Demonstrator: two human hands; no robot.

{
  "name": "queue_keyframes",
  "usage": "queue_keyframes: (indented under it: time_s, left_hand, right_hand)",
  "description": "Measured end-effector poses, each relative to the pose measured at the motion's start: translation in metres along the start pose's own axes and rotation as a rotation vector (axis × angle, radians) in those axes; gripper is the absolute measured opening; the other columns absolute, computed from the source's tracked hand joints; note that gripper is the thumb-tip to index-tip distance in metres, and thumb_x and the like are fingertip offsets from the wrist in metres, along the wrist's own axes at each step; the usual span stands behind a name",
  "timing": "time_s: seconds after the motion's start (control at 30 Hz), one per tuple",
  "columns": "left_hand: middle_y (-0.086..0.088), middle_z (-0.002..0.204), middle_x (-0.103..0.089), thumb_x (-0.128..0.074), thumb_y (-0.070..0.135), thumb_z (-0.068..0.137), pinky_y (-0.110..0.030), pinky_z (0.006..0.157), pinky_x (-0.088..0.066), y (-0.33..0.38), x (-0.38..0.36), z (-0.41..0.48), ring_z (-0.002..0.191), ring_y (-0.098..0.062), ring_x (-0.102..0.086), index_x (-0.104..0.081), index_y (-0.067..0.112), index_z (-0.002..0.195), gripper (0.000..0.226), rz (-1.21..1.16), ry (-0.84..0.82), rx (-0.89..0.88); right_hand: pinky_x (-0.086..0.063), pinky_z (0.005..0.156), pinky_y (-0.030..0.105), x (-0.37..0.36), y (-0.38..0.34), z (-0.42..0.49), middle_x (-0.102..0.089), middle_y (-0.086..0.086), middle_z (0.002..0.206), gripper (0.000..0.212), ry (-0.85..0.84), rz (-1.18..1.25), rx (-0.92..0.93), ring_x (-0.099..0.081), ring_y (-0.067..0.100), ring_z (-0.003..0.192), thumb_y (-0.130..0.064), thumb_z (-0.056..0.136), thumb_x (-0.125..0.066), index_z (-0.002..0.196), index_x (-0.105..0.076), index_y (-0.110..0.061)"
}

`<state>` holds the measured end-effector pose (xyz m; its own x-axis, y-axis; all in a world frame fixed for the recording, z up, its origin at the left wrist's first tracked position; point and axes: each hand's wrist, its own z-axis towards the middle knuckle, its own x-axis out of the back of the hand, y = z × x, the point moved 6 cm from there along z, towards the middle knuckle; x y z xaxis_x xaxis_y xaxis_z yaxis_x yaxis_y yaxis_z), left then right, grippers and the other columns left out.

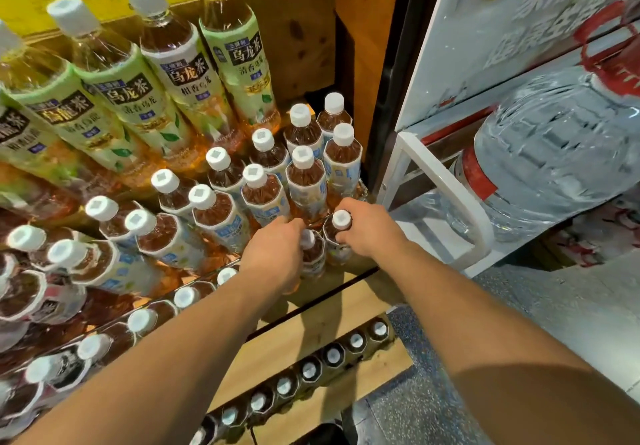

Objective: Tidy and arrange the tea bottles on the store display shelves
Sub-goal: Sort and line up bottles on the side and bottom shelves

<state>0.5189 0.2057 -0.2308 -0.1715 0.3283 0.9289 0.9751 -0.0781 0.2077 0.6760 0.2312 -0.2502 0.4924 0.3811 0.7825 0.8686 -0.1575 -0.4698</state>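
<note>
Small tea bottles with white caps and pale blue labels (304, 181) fill the middle wooden shelf (332, 292) in rows. At its front right corner stand two more of them side by side. My left hand (277, 254) grips the left one (311, 254) around its neck and body. My right hand (367, 230) grips the right one (341, 223) just under its white cap. Both bottles stand upright on the shelf edge. Large green-labelled oolong tea bottles (235, 46) line the shelf above.
A lower shelf holds a row of dark bottles with white caps (332, 354). Pink-labelled bottles (45, 299) sit at the left. To the right stands a white metal rack (446, 188) with big water jugs (554, 154). Grey speckled floor (450, 392) lies below.
</note>
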Motion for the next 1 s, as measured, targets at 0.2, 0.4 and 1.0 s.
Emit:
queue_keyframes:
  time_s: [0.2,0.4,1.0]
  left_hand:
    - [-0.002,0.121,-0.049,-0.062,0.02,0.088,-0.037,0.087,-0.049,-0.027,0.001,-0.05,0.109,-0.025,-0.053,-0.049,0.025,0.134,0.049,-0.114,0.194,-0.023]
    - [-0.002,0.133,-0.055,-0.076,0.026,0.071,-0.042,0.097,-0.043,-0.057,-0.023,-0.089,0.121,-0.027,-0.047,-0.054,0.023,0.133,0.066,0.137,0.365,-0.12]
    - [-0.01,0.16,-0.023,-0.067,0.062,0.07,-0.045,0.112,-0.033,-0.129,-0.242,-0.192,0.144,-0.033,-0.028,-0.026,0.02,0.153,0.102,0.042,-0.078,0.252]
  right_hand:
    - [-0.048,0.096,0.043,-0.006,-0.002,-0.007,-0.065,0.007,0.124,0.042,0.045,-0.008,0.001,-0.06,0.031,0.113,-0.028,0.088,-0.075,0.126,-0.057,-0.023]
    - [-0.044,0.096,0.037,-0.013,-0.001,-0.011,-0.066,0.006,0.125,0.047,0.131,0.026,-0.012,-0.059,0.03,0.115,-0.027,0.083,-0.081,0.125,-0.061,-0.02]
    - [-0.056,0.065,0.033,-0.038,0.021,-0.007,-0.067,0.005,0.117,0.052,0.166,0.566,0.05,-0.062,0.029,0.11,0.003,0.081,-0.078,0.125,-0.065,-0.021]
